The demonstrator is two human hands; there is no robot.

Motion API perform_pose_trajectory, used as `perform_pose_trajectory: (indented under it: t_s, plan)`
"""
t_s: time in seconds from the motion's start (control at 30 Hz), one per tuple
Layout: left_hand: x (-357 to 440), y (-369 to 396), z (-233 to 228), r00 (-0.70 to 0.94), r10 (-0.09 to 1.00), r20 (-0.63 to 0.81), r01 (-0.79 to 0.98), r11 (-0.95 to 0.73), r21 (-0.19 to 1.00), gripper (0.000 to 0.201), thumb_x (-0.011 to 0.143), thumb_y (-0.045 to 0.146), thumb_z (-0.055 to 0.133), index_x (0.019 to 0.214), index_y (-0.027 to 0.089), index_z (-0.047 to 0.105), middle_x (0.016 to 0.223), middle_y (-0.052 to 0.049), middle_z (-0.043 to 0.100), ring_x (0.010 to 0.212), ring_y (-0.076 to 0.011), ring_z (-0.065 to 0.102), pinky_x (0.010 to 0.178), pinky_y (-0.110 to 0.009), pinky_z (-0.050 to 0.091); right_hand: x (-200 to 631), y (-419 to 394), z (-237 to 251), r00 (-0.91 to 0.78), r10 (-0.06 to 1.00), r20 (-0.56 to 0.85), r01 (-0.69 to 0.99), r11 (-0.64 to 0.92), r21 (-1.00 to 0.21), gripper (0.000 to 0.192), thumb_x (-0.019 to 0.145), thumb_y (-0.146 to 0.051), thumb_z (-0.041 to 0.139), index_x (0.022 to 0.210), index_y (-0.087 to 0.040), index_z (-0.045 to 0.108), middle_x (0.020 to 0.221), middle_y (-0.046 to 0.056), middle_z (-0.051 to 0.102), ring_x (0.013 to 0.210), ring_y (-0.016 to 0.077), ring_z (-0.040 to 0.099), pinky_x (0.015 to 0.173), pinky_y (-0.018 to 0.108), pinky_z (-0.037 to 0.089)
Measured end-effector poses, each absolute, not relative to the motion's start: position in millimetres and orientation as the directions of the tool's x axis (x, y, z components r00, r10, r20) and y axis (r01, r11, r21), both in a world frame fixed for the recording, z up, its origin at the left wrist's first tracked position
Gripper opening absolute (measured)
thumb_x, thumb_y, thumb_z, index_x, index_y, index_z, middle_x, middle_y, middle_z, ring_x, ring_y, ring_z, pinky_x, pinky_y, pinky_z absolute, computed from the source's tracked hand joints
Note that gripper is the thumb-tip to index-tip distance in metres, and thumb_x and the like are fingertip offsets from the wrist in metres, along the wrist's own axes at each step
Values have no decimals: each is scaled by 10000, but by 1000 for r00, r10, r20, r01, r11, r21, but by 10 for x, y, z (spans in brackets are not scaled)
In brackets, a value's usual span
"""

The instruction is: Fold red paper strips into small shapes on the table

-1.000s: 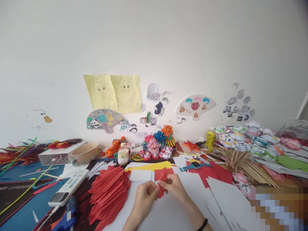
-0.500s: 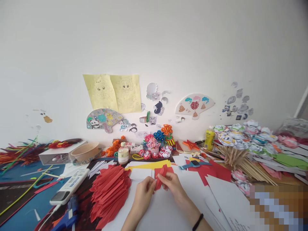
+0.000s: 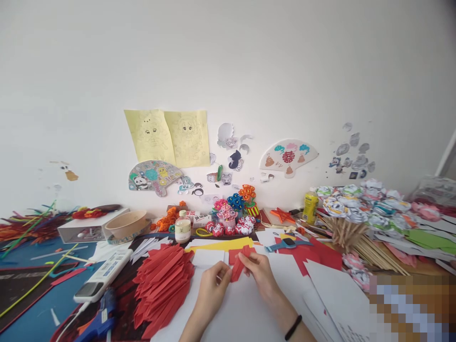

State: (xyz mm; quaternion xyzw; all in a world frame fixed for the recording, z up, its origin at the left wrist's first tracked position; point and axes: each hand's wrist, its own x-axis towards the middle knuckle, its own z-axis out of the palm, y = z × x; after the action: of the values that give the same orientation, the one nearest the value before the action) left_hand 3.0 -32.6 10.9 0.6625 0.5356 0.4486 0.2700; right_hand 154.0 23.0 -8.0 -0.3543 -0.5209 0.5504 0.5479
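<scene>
Between my hands is a small folded piece of red paper, tilted with its top leaning right. My right hand, with a dark band on its wrist, pinches the paper near its upper end. My left hand has thumb and fingers pressed together at the paper's lower left edge. White sheets lie under both hands. To the left is a big heap of folded red paper strips. Beyond my fingers lie flat red paper and yellow paper.
A blue glue gun and a white power strip lie left of the heap. A small bottle stands behind it. At right are a blue watch, wooden sticks and crumpled paper flowers. A wall rises behind.
The red paper has shifted slightly right and shows more of its lower end. My right hand has moved a little right with it; my left hand stays almost in place.
</scene>
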Motion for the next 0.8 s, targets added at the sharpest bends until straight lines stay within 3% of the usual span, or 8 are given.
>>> perform_pose_trajectory:
  t_s: [0.37, 0.6, 0.8]
  plan:
    - [54, -351, 70, -13, 954, 299, 430, -264, 863, 301, 843, 384, 513, 650, 157, 554, 595, -8, 597, 546, -127, 486, 539, -211, 355, 1463, 244, -124, -311, 930, 196, -214, 133, -968, 387, 708, -486, 708, 609, -129, 595, 490, 1, 541, 436, 110, 458, 436, 234, 329]
    - [82, -343, 81, 20, 951, 308, 381, -292, 877, 287, 845, 383, 512, 698, 154, 602, 656, -31, 654, 590, -144, 548, 556, -211, 390, 1476, 235, -137, -284, 929, 236, -157, 198, -968, 392, 716, -479, 700, 573, -132, 584, 456, -12, 513, 438, 109, 463, 438, 228, 328]
    - [66, -327, 69, 6, 965, 263, 399, -244, 884, 271, 791, 375, 562, 647, 148, 592, 574, -22, 618, 530, -133, 513, 535, -216, 375, 1467, 226, -105, -282, 928, 244, -173, 201, -964, 416, 724, -514, 677, 578, -139, 571, 473, -6, 521, 431, 106, 445, 432, 230, 324]
